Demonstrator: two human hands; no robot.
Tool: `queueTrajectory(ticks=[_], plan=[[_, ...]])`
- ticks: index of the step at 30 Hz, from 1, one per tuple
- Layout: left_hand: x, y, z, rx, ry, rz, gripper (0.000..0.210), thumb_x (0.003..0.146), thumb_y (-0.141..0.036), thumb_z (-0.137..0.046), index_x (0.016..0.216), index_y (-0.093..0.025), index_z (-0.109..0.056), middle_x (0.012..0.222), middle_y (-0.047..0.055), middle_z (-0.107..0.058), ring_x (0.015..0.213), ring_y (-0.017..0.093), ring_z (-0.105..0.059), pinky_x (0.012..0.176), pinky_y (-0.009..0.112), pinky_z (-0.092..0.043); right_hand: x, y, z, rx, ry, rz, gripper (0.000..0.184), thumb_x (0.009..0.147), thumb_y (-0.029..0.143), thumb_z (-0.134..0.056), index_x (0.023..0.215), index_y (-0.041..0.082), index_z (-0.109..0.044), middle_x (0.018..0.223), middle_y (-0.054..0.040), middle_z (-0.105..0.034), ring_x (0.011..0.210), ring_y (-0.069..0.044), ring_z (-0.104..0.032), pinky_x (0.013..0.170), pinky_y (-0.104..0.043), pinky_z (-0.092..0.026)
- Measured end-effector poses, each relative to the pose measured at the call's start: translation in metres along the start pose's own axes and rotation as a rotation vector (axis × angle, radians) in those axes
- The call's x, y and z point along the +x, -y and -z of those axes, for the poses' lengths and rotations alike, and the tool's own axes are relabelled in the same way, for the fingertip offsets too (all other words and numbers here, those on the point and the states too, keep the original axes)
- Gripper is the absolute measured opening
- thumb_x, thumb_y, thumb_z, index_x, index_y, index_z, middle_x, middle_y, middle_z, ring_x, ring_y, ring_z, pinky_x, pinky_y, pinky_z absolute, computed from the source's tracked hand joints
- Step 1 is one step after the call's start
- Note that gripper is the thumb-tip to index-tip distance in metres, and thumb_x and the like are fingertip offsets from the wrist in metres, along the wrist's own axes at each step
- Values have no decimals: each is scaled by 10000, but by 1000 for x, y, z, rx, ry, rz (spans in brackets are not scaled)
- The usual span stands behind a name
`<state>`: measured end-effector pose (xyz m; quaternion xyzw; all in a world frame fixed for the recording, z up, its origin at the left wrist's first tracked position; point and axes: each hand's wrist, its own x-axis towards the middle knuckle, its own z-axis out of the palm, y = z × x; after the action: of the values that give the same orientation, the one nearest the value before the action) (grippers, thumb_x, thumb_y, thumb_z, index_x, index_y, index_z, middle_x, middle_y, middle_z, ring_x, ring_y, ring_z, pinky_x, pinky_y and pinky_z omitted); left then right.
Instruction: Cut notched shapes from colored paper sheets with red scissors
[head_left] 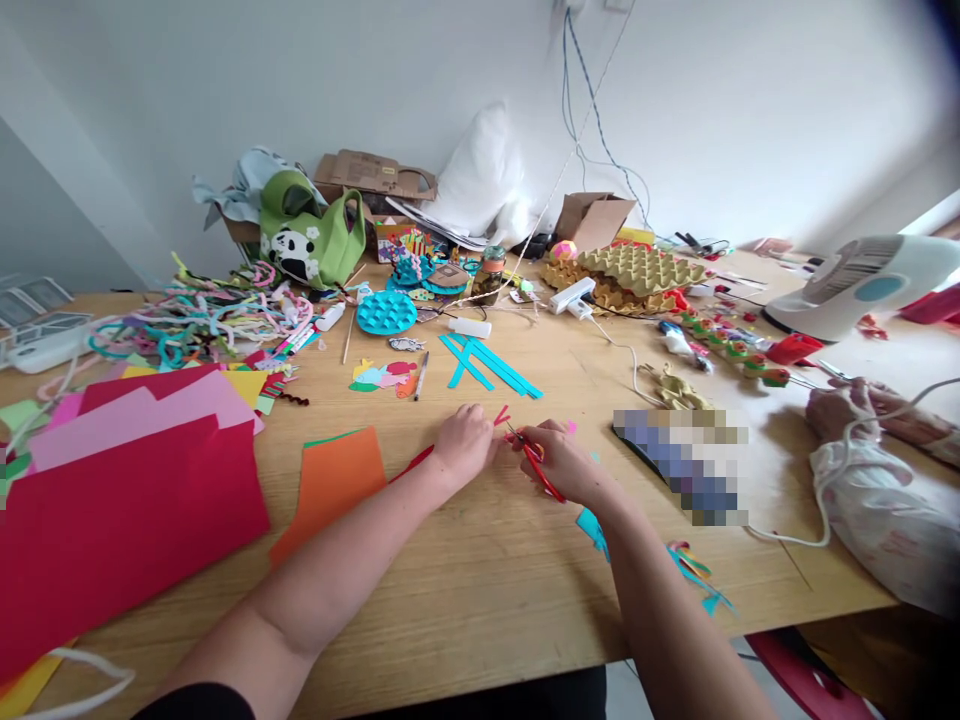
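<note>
My left hand (pixel 466 442) pinches a narrow strip of red paper (pixel 414 463); one end trails out behind the wrist, and a slit-looking tip shows past the fingers. Close against it, my right hand (pixel 568 462) grips a pair of scissors with red handles (pixel 546 478), blades pointing at the paper's tip. Whether the blades touch the paper I cannot tell. Left of my forearm lies an orange paper piece (pixel 343 480). Beyond my hands are blue paper strips (pixel 495 366), several small colourful paper cutouts (pixel 381 377) and a pen (pixel 422 377).
Large red sheets (pixel 142 500) cover the left side. Behind them is a heap of pipe cleaners (pixel 217 315). Egg trays (pixel 637 270) and a white fan (pixel 862 285) stand at the back right. Another person's hands (pixel 844 408) are at the right, near a white cable (pixel 825 500).
</note>
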<state>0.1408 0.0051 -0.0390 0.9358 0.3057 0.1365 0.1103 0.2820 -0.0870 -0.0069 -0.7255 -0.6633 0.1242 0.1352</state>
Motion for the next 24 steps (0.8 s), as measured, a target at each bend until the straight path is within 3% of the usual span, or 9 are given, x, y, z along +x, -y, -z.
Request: queueTrajectory(ticks=[9, 13, 17, 24], plan=[[2, -4, -7, 120, -31, 18, 229, 857, -262, -468, 923, -128, -642, 914, 112, -577, 948, 225, -515, 826, 323, -413, -17, 2, 12, -40, 146, 28, 227, 709, 155, -552, 884, 200, -688, 798, -68, -644, 749, -184, -583, 657, -248, -386], [3, 3, 1, 8, -10, 63, 232, 846, -291, -487, 859, -145, -668, 873, 103, -593, 884, 215, -553, 786, 313, -428, -17, 1, 20, 26, 83, -6, 202, 714, 159, -513, 821, 194, -680, 691, -42, -649, 664, -170, -588, 589, -236, -371], [3, 13, 9, -32, 30, 60, 191, 816, -242, -518, 772, -152, -680, 817, 81, -610, 787, 189, -579, 734, 285, -440, 3, 0, 22, -5, 21, -58, 179, 711, 186, -519, 791, 171, -679, 656, -55, -647, 627, -177, -583, 545, -236, -352], [1, 12, 3, 24, 37, 27, 252, 809, -104, -436, 787, -106, -687, 839, 136, -624, 874, 237, -577, 813, 333, -436, 37, 1, 11, -15, -165, -114, 188, 731, 210, -503, 818, 166, -664, 708, -72, -650, 642, -177, -583, 573, -243, -364]])
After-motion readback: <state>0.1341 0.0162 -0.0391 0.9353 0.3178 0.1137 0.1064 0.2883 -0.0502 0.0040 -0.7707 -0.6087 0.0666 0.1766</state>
